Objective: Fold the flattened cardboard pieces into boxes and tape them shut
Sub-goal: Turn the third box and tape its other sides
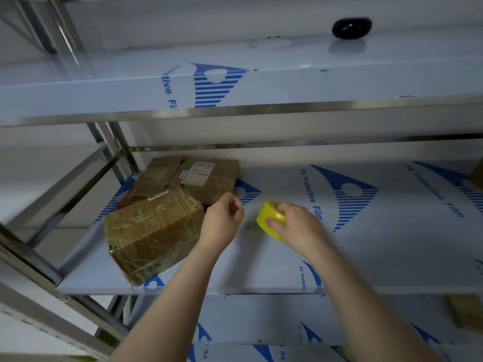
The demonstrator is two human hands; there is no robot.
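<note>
- Steel shelving wrapped in blue-printed protective film filled the view, and you had both arms reaching onto its middle shelf [366, 257].
- Your right hand [298, 228] gripped the yellow tape roll [270, 216] from above, fingers curled over its rim. The roll stood on edge on the film.
- Your left hand [222, 220] hung just beside the roll, not touching it. Its fingers were curled in, thumb against forefinger. Whether a clear tape end was pinched there, I could not tell.
- Just left of that wrist sat a taped box [154, 236], closed and glossy with old tape, near the shelf's front edge.
- Behind it, toward the back left corner, lay the flattened cardboard pieces [193, 176], stacked, with a white label on top.
- Those pieces looked light, stiff across the panels and floppy at the creases. You would probably do best to take one by two opposite edges, clear of the slick taped patches.
- The roll seemed light and rigid, and a hold on the rim or through the core should serve.
- Farther out, a black rounded object [351, 27] rested on the upper shelf, and more cardboard [477, 173] showed at the right edge.
</note>
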